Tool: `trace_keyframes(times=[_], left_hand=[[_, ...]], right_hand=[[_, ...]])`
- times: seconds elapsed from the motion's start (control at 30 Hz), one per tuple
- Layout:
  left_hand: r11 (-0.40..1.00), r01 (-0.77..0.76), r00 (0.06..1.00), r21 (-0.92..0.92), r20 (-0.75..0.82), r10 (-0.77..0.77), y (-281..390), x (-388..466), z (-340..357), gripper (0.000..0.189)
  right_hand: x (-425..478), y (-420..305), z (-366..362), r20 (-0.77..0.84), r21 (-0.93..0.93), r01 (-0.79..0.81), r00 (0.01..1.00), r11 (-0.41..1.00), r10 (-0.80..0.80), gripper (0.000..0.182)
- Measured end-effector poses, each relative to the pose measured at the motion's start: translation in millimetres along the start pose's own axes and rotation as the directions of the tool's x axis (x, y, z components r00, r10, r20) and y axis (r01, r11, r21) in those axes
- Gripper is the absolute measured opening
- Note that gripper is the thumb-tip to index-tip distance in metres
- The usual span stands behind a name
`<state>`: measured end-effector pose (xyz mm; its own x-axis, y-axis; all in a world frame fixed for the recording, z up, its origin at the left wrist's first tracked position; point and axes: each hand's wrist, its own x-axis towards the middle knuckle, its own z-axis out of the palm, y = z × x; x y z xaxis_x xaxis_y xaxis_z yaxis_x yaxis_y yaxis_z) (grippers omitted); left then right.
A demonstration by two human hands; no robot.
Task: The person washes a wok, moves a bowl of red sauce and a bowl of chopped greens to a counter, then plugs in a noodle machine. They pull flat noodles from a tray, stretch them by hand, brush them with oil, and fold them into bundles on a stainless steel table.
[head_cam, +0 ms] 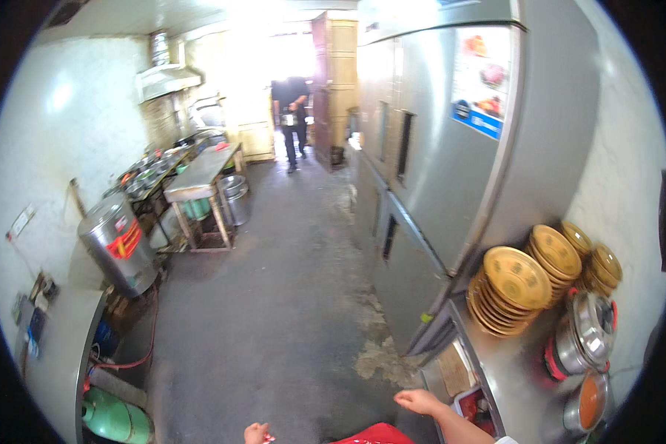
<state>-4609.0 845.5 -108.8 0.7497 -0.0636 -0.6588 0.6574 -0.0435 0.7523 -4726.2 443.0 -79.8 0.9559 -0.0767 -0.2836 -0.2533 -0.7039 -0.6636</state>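
At the bottom of the head view, my left hand (258,433) hangs low over the grey floor (244,344), its fingers curled; whether they are fully closed is hard to tell. My right hand (418,400) is stretched out beside the steel counter (505,361) on the right, fingers loosely bent, with no object visible in it. Red cloth (380,434) shows between the two hands. Stacks of brown bowls (515,277), a lidded steel pot (585,333) and a container of orange-red contents (591,400) stand on that counter.
A tall steel refrigerator (444,166) lines the right side. On the left are a steel-topped table (202,172), a large steel cylinder (119,241), a green gas cylinder (116,419) and a red hose (154,327). A person (292,111) in dark clothes is at the far doorway, holding a container.
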Motion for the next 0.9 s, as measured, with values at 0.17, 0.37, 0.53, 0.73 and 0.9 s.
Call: trace_keyframes(times=[0.17,0.37,0.53,0.73,0.9], left_hand=[[0.976,0.107,0.883,-0.188,-0.433,-0.18,-40.3,-10.4,-80.1,0.012],[0.942,0.244,0.723,-0.232,-0.603,-0.336,-120.8,-19.0,-109.8,0.01],[0.81,-0.113,0.585,-0.576,-0.697,-0.415,-83.1,-46.2,-100.9,0.011],[0.69,-0.312,0.332,-0.653,-0.756,-0.564,-102.0,-98.8,-84.3,0.012],[0.467,-0.07,0.006,-0.882,-0.468,-0.884,-193.6,-139.9,-59.1,0.021]], right_hand=[[70.9,133.0,72.0,0.622,0.029,-0.579,0.649,0.815,0.439,0.026],[210.6,71.4,72.7,0.615,-0.078,-0.592,0.605,0.802,0.506,0.017],[419.8,-37.3,115.9,0.685,-0.277,-0.142,0.664,0.95,0.299,0.012],[573.3,-325.1,253.3,0.641,-0.316,0.591,0.71,0.742,-0.292,0.008],[408.0,-518.2,388.4,0.735,0.232,0.342,0.552,0.911,-0.395,0.014]])
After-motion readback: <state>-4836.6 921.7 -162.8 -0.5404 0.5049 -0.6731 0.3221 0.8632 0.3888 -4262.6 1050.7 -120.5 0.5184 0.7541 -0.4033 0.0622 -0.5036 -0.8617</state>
